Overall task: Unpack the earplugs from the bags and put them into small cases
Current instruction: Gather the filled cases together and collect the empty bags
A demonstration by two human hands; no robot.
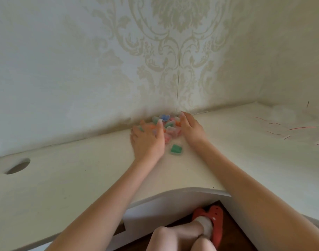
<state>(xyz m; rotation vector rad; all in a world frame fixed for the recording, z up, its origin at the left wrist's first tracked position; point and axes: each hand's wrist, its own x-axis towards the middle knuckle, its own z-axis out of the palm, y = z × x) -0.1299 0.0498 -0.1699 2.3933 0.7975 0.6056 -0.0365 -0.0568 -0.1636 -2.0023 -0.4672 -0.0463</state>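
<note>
Both hands flank a pile of small cases at the tabletop's far edge.

The left hand (147, 140) lies palm-down with fingers spread over the pile of small cases (166, 126), and the right hand (190, 128) cups its other side, fingers loosely curved; whether either grips a case I cannot tell. One green-filled case (175, 149) sits apart, just nearer than the pile (blurred, colours only). Clear bags (289, 124) with red strips lie toward the right far corner of the tabletop (82, 178).
</note>
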